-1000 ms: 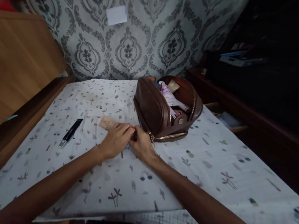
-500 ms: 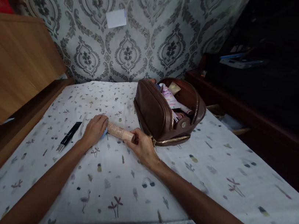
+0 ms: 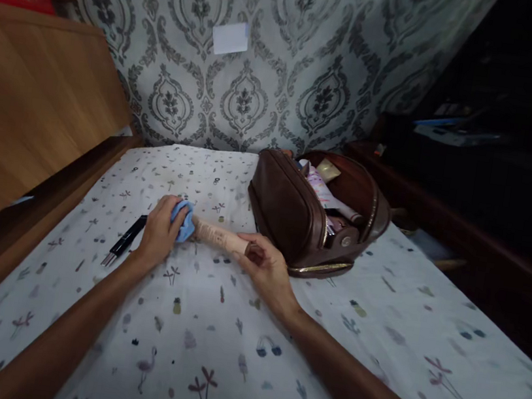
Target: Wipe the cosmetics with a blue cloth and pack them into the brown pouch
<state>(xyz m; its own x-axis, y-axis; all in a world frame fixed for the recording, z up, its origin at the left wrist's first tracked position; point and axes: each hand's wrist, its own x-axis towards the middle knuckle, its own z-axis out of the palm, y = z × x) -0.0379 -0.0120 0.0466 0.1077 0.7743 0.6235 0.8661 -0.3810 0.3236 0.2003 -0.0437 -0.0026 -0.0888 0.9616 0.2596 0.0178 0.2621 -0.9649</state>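
Tube [image 3: 218, 238] bridges two hands: right hand [image 3: 270, 271] pinching one end between fingers, seemingly for steadiness, left hand [image 3: 158, 231] clutching cloth [image 3: 186, 224] in bent fingers at the other.

Single head-worn view, near above printed cloth [image 3: 320, 379], facing forward and down, patterned wall [image 3: 279, 122] beyond.

Dim, cool light is falling softly over the left grip [image 3: 160, 231] and the right grip [image 3: 270, 271], with the white cloth [image 3: 207, 336] around them reflecting most of it. Lettering on the tube [image 3: 217, 237] between the grips is blurring. Right of the right grip, a brass zipper [image 3: 320, 270] is glinting faintly; farther right, the room is sinking into near-black. Coarse pixel blocks are masking the corner below and left of the left grip.
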